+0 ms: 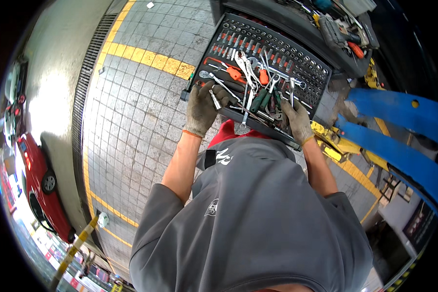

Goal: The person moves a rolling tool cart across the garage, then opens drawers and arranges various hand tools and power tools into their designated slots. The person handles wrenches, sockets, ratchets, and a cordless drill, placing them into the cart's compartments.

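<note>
An open tool drawer (266, 126) lies before me, with rows of sockets (277, 43) and a loose pile of hand tools on top. My left hand (203, 106), in a knitted work glove, is at the drawer's near left corner and holds a short chrome socket piece (215, 99). My gloved right hand (297, 118) is at the near right part, its fingers at a chrome wrench (292, 91); its grip is partly hidden. Between the hands lie locking pliers (246, 67), a ratchet (204, 74), green-handled tools (258, 100) and an orange-handled screwdriver (234, 73).
Behind the drawer, the black tool cabinet's top (314, 25) carries a power tool (330, 31) and other tools. Blue lift ramps (398, 98) and yellow lift arms (328, 138) stand at the right. A floor grate (85, 84) and a red car (45, 186) are at the left.
</note>
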Tool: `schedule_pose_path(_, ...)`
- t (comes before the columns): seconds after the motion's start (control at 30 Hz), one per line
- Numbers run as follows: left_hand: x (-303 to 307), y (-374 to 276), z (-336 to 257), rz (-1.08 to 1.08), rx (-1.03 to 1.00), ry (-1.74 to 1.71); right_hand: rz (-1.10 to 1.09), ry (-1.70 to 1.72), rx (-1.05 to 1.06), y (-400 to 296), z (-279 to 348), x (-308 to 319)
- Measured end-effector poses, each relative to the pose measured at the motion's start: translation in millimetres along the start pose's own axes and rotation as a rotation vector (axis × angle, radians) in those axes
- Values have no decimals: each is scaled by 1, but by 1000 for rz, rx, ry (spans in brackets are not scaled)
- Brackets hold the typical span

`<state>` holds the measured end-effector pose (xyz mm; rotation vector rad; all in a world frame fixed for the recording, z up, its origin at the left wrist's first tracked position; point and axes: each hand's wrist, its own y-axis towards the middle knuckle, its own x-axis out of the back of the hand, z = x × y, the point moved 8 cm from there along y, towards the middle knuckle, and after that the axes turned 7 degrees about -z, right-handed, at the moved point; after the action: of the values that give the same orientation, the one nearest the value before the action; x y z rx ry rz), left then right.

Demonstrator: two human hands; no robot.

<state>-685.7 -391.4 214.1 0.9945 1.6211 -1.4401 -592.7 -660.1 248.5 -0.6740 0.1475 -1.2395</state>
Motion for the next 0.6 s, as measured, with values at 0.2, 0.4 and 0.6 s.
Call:
schedule_pose_path(0.2,-2,25,21,-99,-36,1010,-237,36,-235,-47,-61,35)
schedule_pose_path(0.4,-58,33,141,585,-172,1871,-424,124,-392,-100,-104,44)
schedule_pose_path(0.6,-67,-6,188,1000,-484,2279,-536,197,-401,-130,-151,53)
